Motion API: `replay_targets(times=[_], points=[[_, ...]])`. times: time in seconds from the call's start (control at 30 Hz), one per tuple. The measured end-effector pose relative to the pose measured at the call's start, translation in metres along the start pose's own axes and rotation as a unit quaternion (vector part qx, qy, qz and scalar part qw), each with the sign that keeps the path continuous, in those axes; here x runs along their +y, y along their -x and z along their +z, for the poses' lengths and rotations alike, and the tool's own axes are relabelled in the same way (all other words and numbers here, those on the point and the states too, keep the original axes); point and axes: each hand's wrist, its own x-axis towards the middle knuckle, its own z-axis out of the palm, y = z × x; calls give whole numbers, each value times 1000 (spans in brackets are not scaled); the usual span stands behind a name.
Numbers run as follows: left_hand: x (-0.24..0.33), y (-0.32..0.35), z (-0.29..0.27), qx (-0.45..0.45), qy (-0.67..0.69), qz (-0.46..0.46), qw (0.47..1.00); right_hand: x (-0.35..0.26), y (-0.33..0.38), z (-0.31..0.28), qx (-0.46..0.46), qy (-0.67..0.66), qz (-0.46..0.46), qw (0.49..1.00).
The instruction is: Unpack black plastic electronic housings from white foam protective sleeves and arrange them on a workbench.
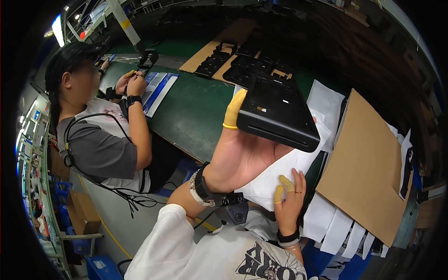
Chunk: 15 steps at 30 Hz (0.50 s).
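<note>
My left hand (245,156) is raised over the bench, closed on a black plastic housing (282,109). This part is flat and box-shaped with a slot along its near edge. A yellow finger cot covers my left thumb; my other left fingers are mostly hidden behind the part. Lower and to the right, my right hand (289,200) rests on white wrapping sheets (266,184), its fingers apart and holding nothing. Two of its digits wear yellow finger cots.
Several black plastic parts (245,63) lie on cardboard at the far side of the green bench (186,116). A large cardboard sheet (359,168) lies over white sheets at right. On the left, a co-worker (107,135) handles a black part near a blue-and-white box (158,93).
</note>
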Motion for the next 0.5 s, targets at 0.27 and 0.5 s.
replay_targets(times=[0.27, 0.5], points=[[11, 3, -25, 104, -550, 84, 824, 0, -2, 1, -3, -4, 5, 1000], [62, 22, -102, 246, -810, 249, 470, 1, 0, 2, -1, -7, 5, 1000]])
